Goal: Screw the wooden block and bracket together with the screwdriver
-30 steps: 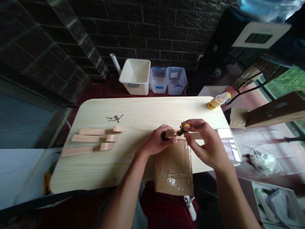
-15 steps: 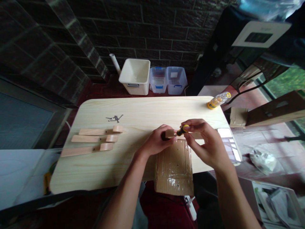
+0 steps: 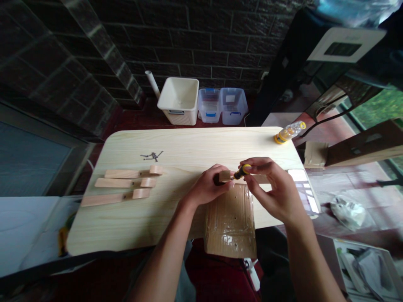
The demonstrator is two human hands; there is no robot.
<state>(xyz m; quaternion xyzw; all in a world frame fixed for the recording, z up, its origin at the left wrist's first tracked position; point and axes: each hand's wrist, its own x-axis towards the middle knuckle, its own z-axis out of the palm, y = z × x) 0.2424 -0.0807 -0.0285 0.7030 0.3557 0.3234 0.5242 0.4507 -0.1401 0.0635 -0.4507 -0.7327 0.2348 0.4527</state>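
My left hand [image 3: 211, 183] is closed round the block end of a wooden piece [image 3: 224, 176], whose flat handle runs right beneath my other hand. In my right hand [image 3: 272, 184], thumb and fingers pinch a short yellow-and-black screwdriver [image 3: 242, 171]. It is tilted, its tip down at the wood beside my left fingertips; the exact contact point is too small to make out. Under both hands lies a taped cardboard piece [image 3: 231, 218], overhanging the table's front edge. Several similar wooden pieces [image 3: 115, 183] rest on the left, with a small pile of screws [image 3: 153, 156] behind them.
The pale wooden table [image 3: 189, 147] bears a clear bottle with yellow ends [image 3: 289, 132] at its back right corner and a phone [image 3: 304, 191] at the right edge. Behind it on the floor stand a cream bin [image 3: 179, 113] and two clear plastic boxes [image 3: 233, 109].
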